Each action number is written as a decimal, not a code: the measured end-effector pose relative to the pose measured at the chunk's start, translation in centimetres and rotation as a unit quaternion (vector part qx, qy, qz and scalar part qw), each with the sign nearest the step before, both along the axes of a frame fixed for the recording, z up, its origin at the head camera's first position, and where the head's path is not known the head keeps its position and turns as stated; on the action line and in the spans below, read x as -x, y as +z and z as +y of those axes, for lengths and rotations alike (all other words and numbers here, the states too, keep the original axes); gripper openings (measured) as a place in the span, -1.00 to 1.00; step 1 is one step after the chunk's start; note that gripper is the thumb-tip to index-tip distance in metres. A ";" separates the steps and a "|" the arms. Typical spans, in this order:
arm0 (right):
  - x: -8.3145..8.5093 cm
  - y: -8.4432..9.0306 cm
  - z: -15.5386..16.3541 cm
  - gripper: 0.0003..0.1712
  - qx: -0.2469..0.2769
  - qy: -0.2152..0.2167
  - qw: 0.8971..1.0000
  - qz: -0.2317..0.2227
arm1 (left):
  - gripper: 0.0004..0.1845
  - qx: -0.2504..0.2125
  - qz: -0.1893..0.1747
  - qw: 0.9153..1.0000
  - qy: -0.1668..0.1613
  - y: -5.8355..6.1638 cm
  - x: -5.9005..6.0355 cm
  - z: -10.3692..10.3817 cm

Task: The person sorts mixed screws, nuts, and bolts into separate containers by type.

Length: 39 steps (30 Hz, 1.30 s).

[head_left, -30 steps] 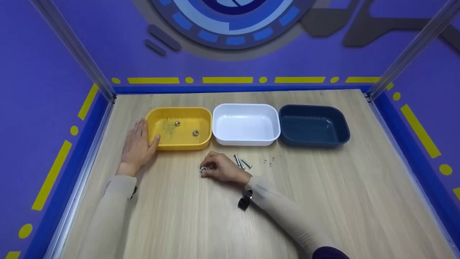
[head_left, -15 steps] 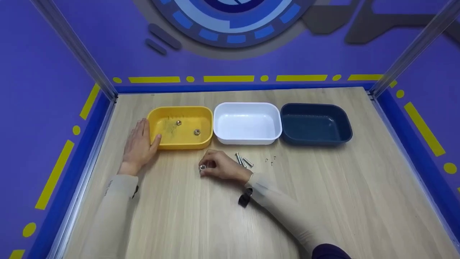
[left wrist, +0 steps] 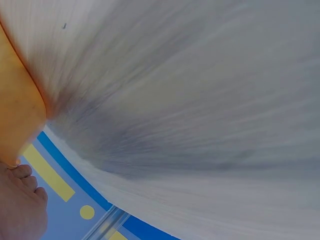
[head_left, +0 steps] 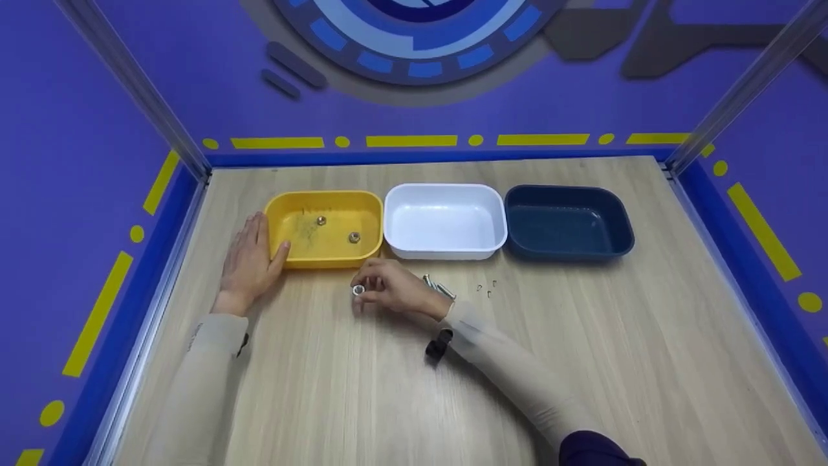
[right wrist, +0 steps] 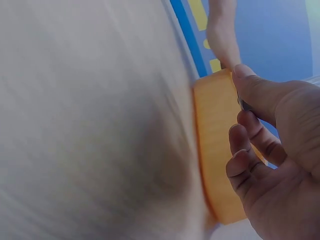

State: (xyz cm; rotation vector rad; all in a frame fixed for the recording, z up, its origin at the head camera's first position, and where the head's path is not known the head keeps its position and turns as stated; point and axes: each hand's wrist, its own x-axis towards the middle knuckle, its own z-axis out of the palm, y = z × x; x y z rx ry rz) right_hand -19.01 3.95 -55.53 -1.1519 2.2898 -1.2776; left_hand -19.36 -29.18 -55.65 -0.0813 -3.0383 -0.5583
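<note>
Head view: right hand [head_left: 393,288] pinches nut [head_left: 358,290] in front of yellow tray [head_left: 323,263], two nuts [head_left: 354,237] inside. Left hand [head_left: 250,264], fingers straight, rests against tray's left side. Step looks like bringing nut to tray; next move seems to call for lift over rim. Wooden surface [head_left: 323,388] under tray, purple wall [head_left: 375,120] behind. Left wrist view: surface beside tray. Right wrist view: thumb, finger clamp nut.

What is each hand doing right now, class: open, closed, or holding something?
Left hand: open, fingers straight, resting against the yellow bin.
Right hand: holding a metal nut, pinched between thumb and fingers.
</note>
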 end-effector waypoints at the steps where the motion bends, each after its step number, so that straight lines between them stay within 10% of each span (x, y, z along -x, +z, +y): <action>1: 0.1 0.2 -0.1 -0.68 0.001 0.001 1.000 0.004 | -0.07 0.001 0.000 1.000 0.000 0.0 0.0 0.0; 39: 4.0 5.8 -4.1 -0.71 -0.011 -0.001 1.000 0.016 | -0.06 -0.002 0.009 1.000 0.005 -0.1 0.1 0.1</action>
